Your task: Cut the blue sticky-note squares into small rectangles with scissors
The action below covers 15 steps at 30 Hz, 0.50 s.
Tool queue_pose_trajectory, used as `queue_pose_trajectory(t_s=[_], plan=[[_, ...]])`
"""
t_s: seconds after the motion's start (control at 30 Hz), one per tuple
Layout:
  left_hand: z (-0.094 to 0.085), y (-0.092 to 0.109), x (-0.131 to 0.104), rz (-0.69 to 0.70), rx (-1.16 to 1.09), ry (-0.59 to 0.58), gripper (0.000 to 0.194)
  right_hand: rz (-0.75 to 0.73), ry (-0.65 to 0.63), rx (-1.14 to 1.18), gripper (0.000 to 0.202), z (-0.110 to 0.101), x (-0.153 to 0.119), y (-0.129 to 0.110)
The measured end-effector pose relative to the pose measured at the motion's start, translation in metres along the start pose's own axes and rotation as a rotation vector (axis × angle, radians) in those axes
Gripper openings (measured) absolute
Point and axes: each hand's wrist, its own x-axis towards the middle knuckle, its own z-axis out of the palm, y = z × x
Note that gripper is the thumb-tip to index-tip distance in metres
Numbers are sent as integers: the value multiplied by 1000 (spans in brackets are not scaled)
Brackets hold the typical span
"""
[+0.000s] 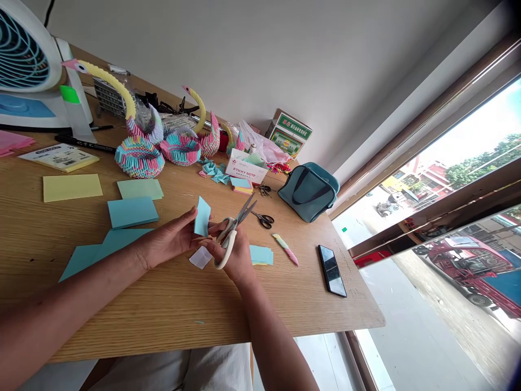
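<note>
A small piece of light blue paper (202, 216) is pinched upright in my left hand (182, 234), over the wooden table. My right hand (239, 259) has its fingers through the white handles of a pair of scissors (230, 239); the blades point up and away, slightly parted, to the right of the paper. The fingertips of both hands are close together at the paper's lower edge. Under them lies a pale lilac paper slip (201, 257). Blue sticky notes (261, 254) rest just right of my right hand, and a blue stack (132, 212) is beyond my left forearm.
Folded-paper swans (139, 157) stand at the back left near a fan (24, 70). Behind my hands are a sticky note box (246, 169) and small black scissors (264, 220). A teal bag (310, 191) and a phone (332, 270) lie to the right, near the table edge.
</note>
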Motion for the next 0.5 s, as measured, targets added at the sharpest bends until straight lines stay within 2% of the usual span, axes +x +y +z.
queue_pose_trajectory(t_s=[0.17, 0.33, 0.5], plan=[[1, -3, -5, -11, 35, -12, 47, -11, 10, -52, 37, 0, -2, 2], [0, -2, -8, 11, 98, -7, 48, 3, -7, -32, 35, 0, -1, 2], [1, 0, -9, -46, 75, 18, 54, 7, -1, -39, 34, 0, -1, 2]])
